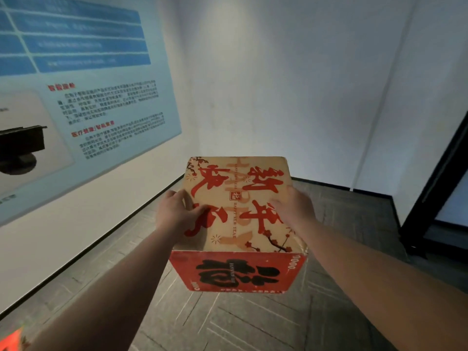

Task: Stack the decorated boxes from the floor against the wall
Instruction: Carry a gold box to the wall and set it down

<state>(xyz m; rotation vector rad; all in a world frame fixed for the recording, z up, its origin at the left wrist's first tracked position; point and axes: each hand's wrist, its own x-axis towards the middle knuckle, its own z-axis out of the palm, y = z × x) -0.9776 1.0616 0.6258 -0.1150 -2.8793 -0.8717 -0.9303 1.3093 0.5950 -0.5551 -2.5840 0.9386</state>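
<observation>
Your left hand [177,211] gripped the left edge of the box [238,224], thumb curled onto its top. Your right hand [293,209] clasped the right edge, fingers laid over the top. You held one box between two hands, above the floor [228,325] and clear of it. Its top was tan with red characters; the side facing you was red with one large black character. A red scrap [10,340] showed far left of the box, at the frame's bottom corner; you could not tell what it was. One blue poster [88,84] hung on the wall [278,84] left of the box. One dark frame [435,193] stood to the box's right.
</observation>
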